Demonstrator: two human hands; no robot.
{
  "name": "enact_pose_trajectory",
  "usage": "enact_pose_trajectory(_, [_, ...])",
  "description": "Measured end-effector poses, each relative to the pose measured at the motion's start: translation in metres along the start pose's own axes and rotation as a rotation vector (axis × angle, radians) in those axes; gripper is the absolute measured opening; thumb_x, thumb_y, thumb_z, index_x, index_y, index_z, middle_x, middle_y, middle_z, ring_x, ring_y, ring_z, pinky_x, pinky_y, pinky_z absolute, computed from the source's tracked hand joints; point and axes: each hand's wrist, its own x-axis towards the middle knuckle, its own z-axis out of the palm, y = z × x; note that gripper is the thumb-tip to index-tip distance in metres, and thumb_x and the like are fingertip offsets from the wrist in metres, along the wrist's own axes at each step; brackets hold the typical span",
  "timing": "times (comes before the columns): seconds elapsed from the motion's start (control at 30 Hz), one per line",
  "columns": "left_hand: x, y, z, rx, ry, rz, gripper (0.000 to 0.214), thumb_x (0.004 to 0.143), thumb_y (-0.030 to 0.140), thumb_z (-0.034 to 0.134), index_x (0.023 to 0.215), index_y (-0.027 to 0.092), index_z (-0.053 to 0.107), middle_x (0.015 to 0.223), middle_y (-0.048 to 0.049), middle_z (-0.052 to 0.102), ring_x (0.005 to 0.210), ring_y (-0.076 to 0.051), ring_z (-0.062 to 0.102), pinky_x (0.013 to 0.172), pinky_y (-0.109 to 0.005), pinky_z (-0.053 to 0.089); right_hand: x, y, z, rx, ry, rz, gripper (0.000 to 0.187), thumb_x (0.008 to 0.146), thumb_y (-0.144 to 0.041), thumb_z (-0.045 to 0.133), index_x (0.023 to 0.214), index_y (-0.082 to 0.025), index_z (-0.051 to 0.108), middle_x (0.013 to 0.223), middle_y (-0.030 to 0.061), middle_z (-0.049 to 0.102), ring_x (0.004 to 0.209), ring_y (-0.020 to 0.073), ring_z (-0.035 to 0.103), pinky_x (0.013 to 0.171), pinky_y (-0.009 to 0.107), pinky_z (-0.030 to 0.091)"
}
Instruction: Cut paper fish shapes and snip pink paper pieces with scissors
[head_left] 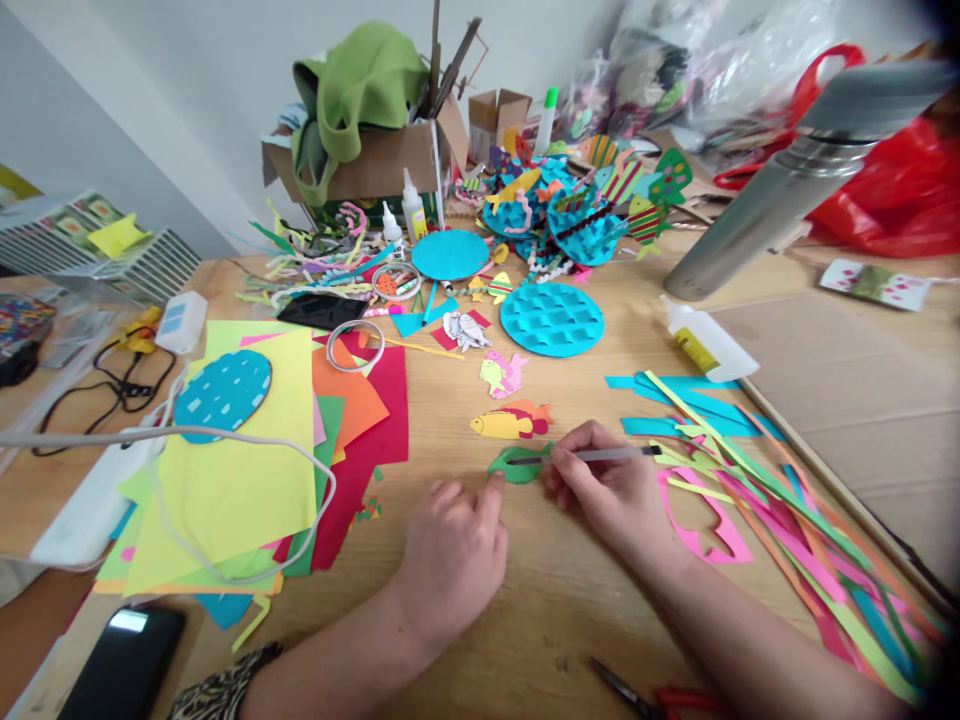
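Note:
My right hand is closed around a slim grey pen with a black end, its dark tip over a small green paper cut-out. The cut-out lies flat, partly hidden by my fingers. My left hand rests on the table with its index finger stretched out, pressing the cut-out's lower edge; its other fingers are loosely bent. Just beyond lie a yellow, red and orange paper fish, a pink and lime paper fish and a silvery paper fish.
Coloured paper sheets and a white cable lie left. Paper strips, a glue bottle and a steel flask stand or lie right. Red-handled scissors lie at the front. A textured blue disc lies behind the fish.

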Motion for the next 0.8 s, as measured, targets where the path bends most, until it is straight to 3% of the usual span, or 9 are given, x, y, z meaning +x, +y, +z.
enact_pose_trajectory(0.8, [-0.0007, -0.0008, 0.0017, -0.014, 0.001, -0.002, 0.044, 0.078, 0.007, 0.047, 0.118, 0.011, 0.063, 0.061, -0.0032, 0.062, 0.065, -0.023, 0.058, 0.064, -0.039, 0.050, -0.0005, -0.0001, 0.0003, -0.021, -0.013, -0.011, 0.021, 0.085, -0.032, 0.062, 0.072, -0.019, 0.051, 0.053, -0.0018, 0.058, 0.040, 0.0101, 0.053, 0.038, 0.020, 0.040])
